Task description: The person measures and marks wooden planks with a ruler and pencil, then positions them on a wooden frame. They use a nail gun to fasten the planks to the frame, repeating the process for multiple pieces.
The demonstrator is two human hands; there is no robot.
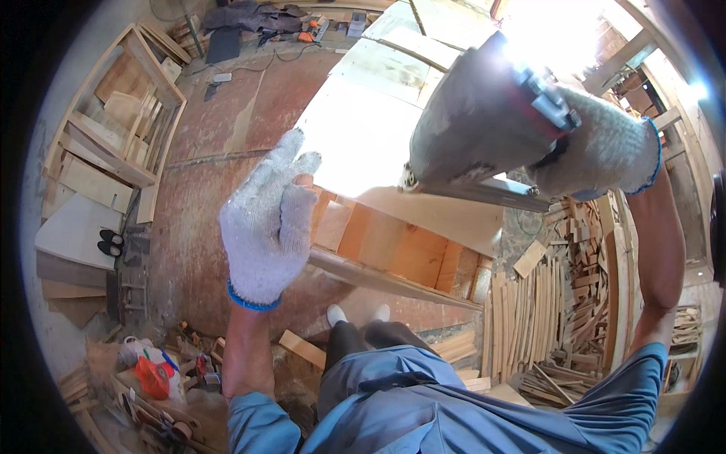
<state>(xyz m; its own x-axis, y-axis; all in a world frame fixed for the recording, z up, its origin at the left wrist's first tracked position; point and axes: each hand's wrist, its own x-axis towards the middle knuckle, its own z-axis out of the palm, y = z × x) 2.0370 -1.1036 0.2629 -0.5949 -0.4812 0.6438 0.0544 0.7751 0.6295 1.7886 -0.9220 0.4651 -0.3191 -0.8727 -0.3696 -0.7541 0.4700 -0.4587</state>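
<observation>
I am looking down on a reddish floor that is lying bare in the middle. A wooden frame with boards is leaning along the wall on my left, and a pair of black shoes is sitting on a pale sheet below it. Thin wood strips are piling up on my right. An orange tool is lying among scraps at lower left. Dark clothing is lying at the far end.
</observation>
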